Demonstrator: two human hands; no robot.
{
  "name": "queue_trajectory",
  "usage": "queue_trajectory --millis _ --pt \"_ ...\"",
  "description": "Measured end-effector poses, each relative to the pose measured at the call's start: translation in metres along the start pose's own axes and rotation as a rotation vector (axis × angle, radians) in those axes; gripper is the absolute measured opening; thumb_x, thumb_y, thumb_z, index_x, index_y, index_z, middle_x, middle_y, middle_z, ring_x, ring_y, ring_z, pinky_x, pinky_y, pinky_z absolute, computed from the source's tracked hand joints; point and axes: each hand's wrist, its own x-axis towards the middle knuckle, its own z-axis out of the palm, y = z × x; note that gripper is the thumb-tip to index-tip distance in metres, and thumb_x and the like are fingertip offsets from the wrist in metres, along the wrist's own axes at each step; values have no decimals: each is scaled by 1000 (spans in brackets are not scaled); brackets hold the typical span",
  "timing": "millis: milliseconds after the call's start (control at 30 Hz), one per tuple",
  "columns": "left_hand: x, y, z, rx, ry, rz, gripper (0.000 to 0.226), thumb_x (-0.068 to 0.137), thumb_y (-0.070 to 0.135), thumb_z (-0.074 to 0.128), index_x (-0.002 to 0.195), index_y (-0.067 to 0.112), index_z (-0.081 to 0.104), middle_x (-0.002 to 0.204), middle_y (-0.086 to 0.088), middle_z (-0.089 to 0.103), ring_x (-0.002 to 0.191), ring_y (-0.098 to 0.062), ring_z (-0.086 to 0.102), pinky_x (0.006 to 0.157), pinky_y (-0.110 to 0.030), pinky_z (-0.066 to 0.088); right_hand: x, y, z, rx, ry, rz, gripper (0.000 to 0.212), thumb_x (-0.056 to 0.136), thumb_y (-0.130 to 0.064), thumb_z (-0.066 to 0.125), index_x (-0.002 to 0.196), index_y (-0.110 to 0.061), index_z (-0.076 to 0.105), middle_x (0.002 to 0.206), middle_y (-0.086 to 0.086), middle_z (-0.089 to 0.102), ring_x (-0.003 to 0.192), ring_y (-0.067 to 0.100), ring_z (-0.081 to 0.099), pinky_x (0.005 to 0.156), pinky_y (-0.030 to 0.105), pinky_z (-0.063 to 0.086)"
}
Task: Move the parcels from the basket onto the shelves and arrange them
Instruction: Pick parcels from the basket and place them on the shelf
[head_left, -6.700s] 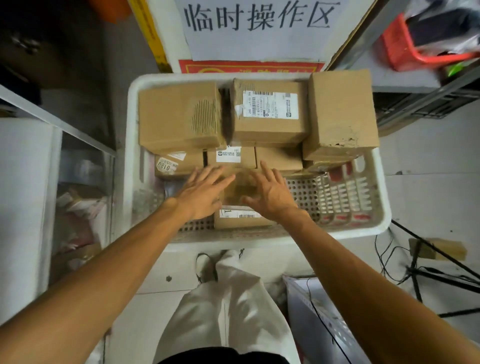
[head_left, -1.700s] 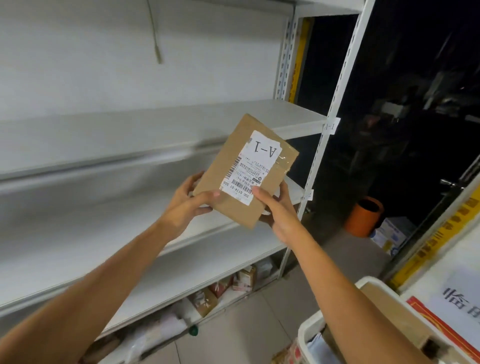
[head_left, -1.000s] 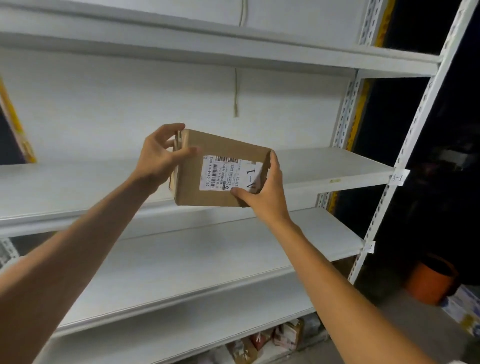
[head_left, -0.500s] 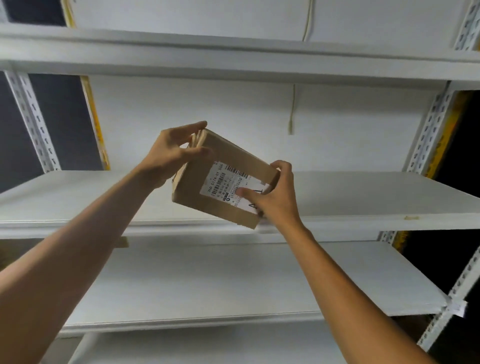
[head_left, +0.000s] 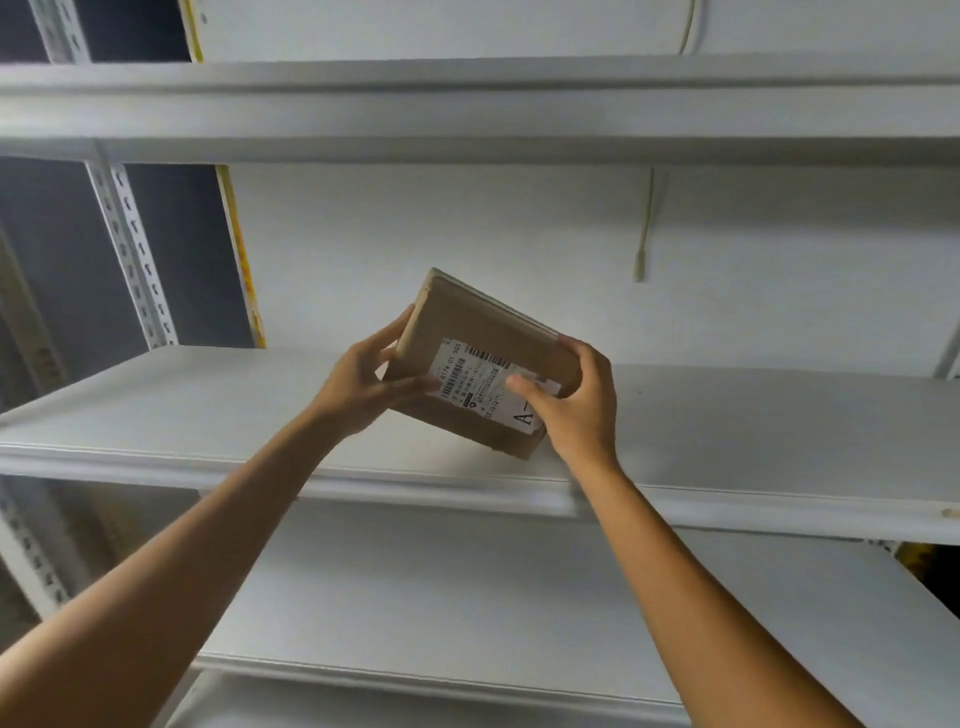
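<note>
Both hands (head_left: 363, 387) (head_left: 582, 402) hold a tilted parcel (head_left: 483, 364) over the shelf (head_left: 727, 415)

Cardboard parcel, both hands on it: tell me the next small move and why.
Probably lower the cardboard parcel forward and level it onto the middle shelf. The left hand and right hand hold it tilted just above that bare shelf, label facing out, so setting it flat is what remains.

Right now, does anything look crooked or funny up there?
Only the parcel looks crooked. Both hands, the left hand and the right hand, hold it tilted above the middle shelf, so its label sits slanted. A thin cord dangles down the back wall. Nothing looks spilled or broken.
</note>
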Motion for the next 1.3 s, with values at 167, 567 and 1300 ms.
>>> queue_trajectory --millis 167,567,1300 --pt "13 -14 24 -215 356 -46 52 67 28 82 116 27 66 108 -8 70 102 -25 66 91 -49 53 12 16 0 -52 -43 10 44 80 -35 78 120 -26 64 110 -6 71 88 -2 63 81 15 51" --pt "49 -53 35 -432 275 -185 45 75 2 73 117 12 62 116 -6 69 110 -28 63 102 -53 44 43 36 23 -372 -213 -55 78 83 -38 73 149 -26 33 125 6 47 110 22 55 89 32 49" --pt "157 -136 -38 -254 33 -147 75 87 -4 60 149 28 32 135 -8 54 105 -28 65 85 -47 56 130 54 132 -365 -98 153 59 85 -22 72 134 -21 40 127 0 62 109 23 62 84 31 50"
